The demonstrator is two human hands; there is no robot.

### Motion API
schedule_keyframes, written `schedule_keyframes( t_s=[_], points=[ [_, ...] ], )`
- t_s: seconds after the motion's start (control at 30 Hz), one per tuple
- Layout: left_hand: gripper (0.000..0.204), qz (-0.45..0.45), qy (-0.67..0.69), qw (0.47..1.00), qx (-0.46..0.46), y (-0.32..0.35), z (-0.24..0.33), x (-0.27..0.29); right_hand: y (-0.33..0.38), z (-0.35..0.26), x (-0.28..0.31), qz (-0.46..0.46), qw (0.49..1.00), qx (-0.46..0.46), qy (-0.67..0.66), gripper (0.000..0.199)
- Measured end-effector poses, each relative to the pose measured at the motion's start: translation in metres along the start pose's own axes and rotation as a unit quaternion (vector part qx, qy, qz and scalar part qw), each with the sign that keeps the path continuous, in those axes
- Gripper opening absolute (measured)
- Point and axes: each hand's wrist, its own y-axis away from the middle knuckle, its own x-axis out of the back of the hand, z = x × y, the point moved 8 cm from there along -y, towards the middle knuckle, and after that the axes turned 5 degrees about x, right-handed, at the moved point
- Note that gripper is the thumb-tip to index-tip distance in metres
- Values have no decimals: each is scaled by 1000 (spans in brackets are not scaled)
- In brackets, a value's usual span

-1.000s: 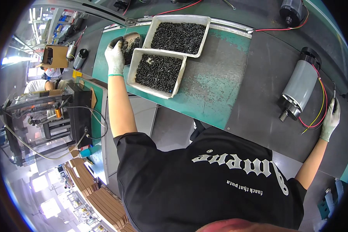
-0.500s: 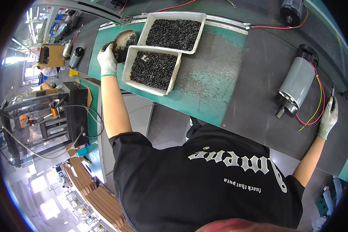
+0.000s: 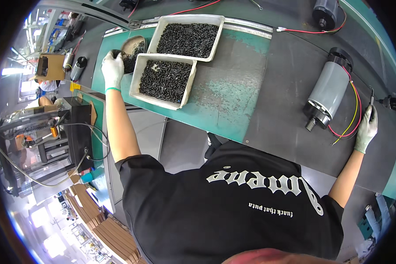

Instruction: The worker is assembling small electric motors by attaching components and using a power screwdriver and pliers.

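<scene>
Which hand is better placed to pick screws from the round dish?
Left. The left hand already rests at the dish; the right hand is far off, beyond the motor.

Trays point(image 3: 165, 81) left, motor point(image 3: 328, 90) right

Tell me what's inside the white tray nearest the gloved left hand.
The white tray holds a heap of small black screws, with bare white floor showing near its far left corner. The pile hides the rest of the floor. The left hand is beside it, at a round dish.
</scene>
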Motion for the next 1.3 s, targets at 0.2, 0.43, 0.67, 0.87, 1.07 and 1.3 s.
schedule_keyframes(
  t_s=[0.2,0.43,0.67,0.87,1.07,1.3],
  points=[
    [27,23,-8,1000,-6,21,53,26,8,3,15,24,995,-46,-85,39],
    [17,41,191,979,-63,95,240,62,29,-153,35,-23,975,37,-218,36],
    [14,-155,533,826,99,62,200,-8,51,-189,8,-111,962,109,-224,40],
    [14,-92,567,805,150,47,123,-8,60,-137,-6,-116,978,7,-176,39],
    [19,54,247,964,80,6,-4,20,58,-126,-13,-107,974,-3,-202,40],
    [22,-59,429,894,111,29,60,13,65,-115,10,-80,978,-27,-193,40]
  ],
)
